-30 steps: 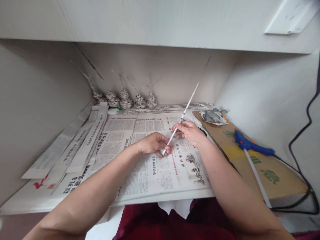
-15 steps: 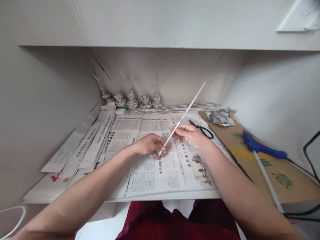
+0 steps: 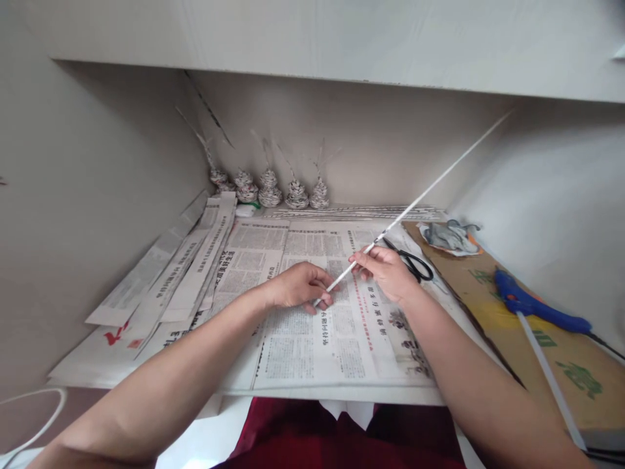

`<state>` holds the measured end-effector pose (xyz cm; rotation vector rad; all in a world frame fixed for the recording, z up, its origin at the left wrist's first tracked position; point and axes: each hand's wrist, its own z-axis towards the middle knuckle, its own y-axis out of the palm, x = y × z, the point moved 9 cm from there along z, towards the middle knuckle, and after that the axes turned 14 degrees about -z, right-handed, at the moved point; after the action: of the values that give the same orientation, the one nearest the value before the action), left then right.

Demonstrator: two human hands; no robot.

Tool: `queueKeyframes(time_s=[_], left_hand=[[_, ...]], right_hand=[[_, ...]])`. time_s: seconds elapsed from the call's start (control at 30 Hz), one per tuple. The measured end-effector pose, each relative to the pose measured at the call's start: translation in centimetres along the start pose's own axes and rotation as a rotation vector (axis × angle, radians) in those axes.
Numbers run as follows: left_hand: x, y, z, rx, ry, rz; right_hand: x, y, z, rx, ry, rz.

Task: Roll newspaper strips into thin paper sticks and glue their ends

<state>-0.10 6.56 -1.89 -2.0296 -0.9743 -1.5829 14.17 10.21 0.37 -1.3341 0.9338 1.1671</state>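
A long thin rolled paper stick (image 3: 420, 197) slants up to the right across the head view, printed marks showing along it. Its lower end is pinched in the fingers of my left hand (image 3: 303, 286). Farther up the stick, my right hand (image 3: 383, 268) grips it between thumb and fingers. Both hands are above newspaper sheets (image 3: 293, 355) spread on the table. Black-handled scissors (image 3: 415, 264) lie just beyond my right hand, partly hidden by it and the stick.
Several woven paper gourd shapes (image 3: 297, 194) stand along the back wall, beside a bundle of paper sticks (image 3: 361, 213). Cut newspaper strips (image 3: 188, 280) lie at left. On cardboard (image 3: 541, 384) at right are a blue glue gun (image 3: 537, 306) and a grey cloth (image 3: 449, 236).
The paper stick has tilted lower toward the right, and more of its length shows beyond my right hand. The camera view has shifted slightly.
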Motion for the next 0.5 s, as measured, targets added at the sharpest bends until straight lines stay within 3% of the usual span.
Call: queueKeyframes(time_s=[0.07,0.23,0.5], left_hand=[[0.2,-0.1,0.0,0.011,0.014,0.031],[0.2,-0.5,0.1,0.026,0.023,0.030],[0.7,-2.5,0.1,0.145,0.099,0.107]], right_hand=[[-0.1,-0.3,0.0,0.033,-0.010,-0.036],[-0.4,0.2,-0.2,-0.096,-0.018,0.013],[0.4,-1.3,0.3,0.117,0.019,0.031]])
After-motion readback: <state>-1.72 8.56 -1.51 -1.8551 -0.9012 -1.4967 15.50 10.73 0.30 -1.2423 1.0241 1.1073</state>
